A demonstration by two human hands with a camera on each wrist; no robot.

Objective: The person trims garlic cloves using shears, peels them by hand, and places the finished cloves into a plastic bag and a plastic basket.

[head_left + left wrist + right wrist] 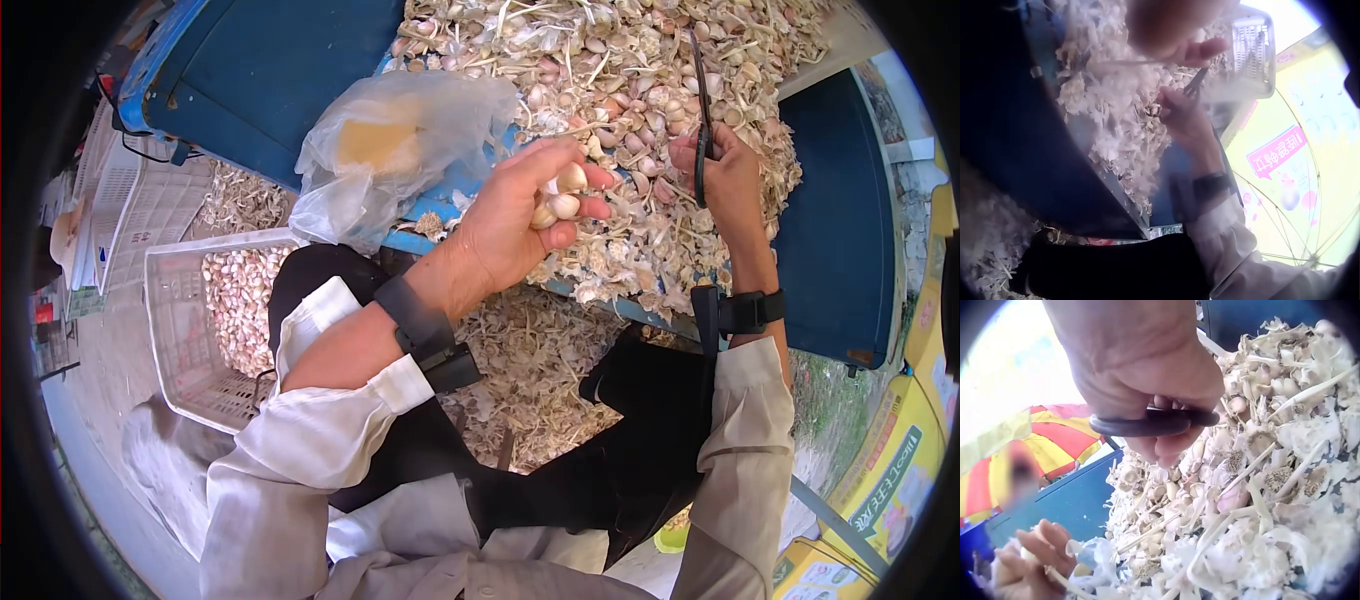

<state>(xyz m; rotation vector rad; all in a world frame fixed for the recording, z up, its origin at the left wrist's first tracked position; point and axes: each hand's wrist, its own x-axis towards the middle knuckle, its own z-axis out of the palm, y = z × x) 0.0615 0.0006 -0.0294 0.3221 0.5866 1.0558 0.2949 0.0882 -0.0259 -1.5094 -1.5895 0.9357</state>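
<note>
My left hand [507,215] holds several peeled-looking garlic cloves [564,207] in its curled fingers, palm side up, over the near edge of the heap. To its right, my right hand [733,180] grips a pair of dark-handled scissors [702,115], their long thin end pointing away over the heap. In the right wrist view the dark handle [1141,423] runs across the curled fingers. Below both hands spreads a big heap of garlic cloves, dry skins and stalks [640,110] on a blue table [405,242].
A clear plastic bag [345,190] with something yellowish inside lies left of the heap. A white plastic crate [165,330] of cloves stands at my left. Loose skins [530,370] cover the ground between my legs. Blue panels [270,70] flank the heap; a yellow umbrella [900,450] is at right.
</note>
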